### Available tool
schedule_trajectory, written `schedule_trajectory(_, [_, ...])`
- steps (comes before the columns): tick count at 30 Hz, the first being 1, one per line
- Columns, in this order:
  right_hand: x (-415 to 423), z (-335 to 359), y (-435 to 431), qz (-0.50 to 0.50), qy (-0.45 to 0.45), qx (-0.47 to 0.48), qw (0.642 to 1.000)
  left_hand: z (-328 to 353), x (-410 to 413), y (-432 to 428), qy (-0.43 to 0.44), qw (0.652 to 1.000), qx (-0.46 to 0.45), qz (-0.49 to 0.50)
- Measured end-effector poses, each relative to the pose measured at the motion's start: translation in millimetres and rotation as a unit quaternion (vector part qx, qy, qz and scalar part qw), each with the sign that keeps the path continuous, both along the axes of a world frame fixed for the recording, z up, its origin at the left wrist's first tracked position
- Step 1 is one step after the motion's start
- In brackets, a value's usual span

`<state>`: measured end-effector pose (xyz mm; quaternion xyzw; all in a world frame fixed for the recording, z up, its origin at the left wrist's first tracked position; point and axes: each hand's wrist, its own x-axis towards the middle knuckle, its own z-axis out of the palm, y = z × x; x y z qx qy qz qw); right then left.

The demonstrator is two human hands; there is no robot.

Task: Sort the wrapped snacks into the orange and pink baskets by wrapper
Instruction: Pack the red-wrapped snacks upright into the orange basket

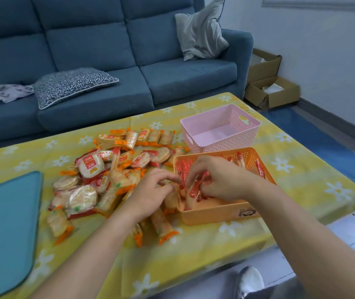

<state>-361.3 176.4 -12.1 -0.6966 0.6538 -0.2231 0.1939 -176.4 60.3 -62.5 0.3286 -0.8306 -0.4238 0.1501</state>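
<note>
The right hand [219, 180] sits inside the orange basket [215, 214], over its near-left corner, fingers pinched together on a red-wrapped snack [194, 188] that stands tilted against the basket's left wall; more red-wrapped packs lie under and beyond that hand, along the far wall. The left hand [152, 190] hovers just outside the same wall, fingertips curled and nearly touching the right hand's; whether it grips anything I cannot tell. Left of and beyond the left hand spreads the loose pile of snacks [98, 175]: round pale crackers in clear wrappers with red or orange ends, some long, some flat. Beyond the right hand, touching the orange basket's far rim, stands the pink basket [221, 113], nothing in it. The yellow flowered cloth [301, 180] lies bare to the right of the right hand, as far as the table edge; a teal mat [6, 223] lies well left of the left hand.
</note>
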Motion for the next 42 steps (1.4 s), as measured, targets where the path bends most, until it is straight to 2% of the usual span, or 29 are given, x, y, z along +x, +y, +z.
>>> schedule_trajectory(4, [16.5,-23.4,-5.3,0.003,-0.009,0.038,0.999,-4.6,-5.3,8.2,0.022,0.997,0.049,0.053])
schedule_trajectory(6, [20.3,-32.7,-9.5,-0.030,-0.022,0.019,0.999,-7.8,-8.8,13.9,0.053,0.993,0.077,0.074])
schedule_trajectory(9, [24.1,-39.3,-13.3,-0.099,0.050,-0.010,0.994,-9.4,-14.4,19.6,0.062,0.990,0.078,0.100])
schedule_trajectory(10, [25.1,-41.7,-13.8,-0.113,0.057,-0.003,0.992,-7.3,-16.5,21.4,0.048,0.992,0.063,0.102])
schedule_trajectory(15, [23.7,-49.1,-11.6,-0.119,-0.071,-0.019,0.990,6.6,-24.8,29.6,-0.063,0.995,-0.063,0.052])
schedule_trajectory(20, [-3.1,-36.1,-5.7,-0.162,-0.192,0.013,0.968,12.9,-31.2,33.8,-0.159,0.970,-0.183,0.010])
schedule_trajectory(21, [-13.0,-32.4,-3.4,-0.207,-0.177,-0.010,0.962,13.2,-32.4,35.4,-0.173,0.963,-0.205,0.008])
schedule_trajectory(22, [-24.9,-30.4,-0.7,-0.267,-0.122,-0.041,0.955,13.2,-33.5,36.4,-0.180,0.959,-0.220,0.010])
schedule_trajectory(24, [-45.8,-27.6,7.7,-0.374,0.045,-0.078,0.923,14.3,-36.2,38.8,-0.194,0.952,-0.235,0.016])
schedule_trajectory(26, [-58.6,-31.2,12.6,-0.415,0.185,-0.025,0.890,13.5,-39.1,39.7,-0.208,0.947,-0.241,0.032])
schedule_trajectory(28, [-62.3,-38.4,10.6,-0.407,0.247,0.051,0.878,11.2,-41.3,39.2,-0.211,0.943,-0.254,0.049])
schedule_trajectory(32, [-65.9,-44.0,3.6,-0.382,0.291,0.056,0.875,6.5,-42.0,38.4,-0.209,0.926,-0.309,0.064])
schedule_trajectory(36, [-69.2,-41.6,3.0,-0.377,0.290,0.083,0.876,5.9,-41.3,37.3,-0.222,0.916,-0.325,0.076])
schedule_trajectory(40, [-71.6,-44.0,4.4,-0.404,0.245,0.059,0.879,5.2,-39.6,37.6,-0.234,0.909,-0.333,0.087])
schedule_trajectory(42, [-70.4,-28.2,9.1,-0.435,0.186,0.020,0.881,5.0,-39.0,36.1,-0.245,0.905,-0.333,0.099])
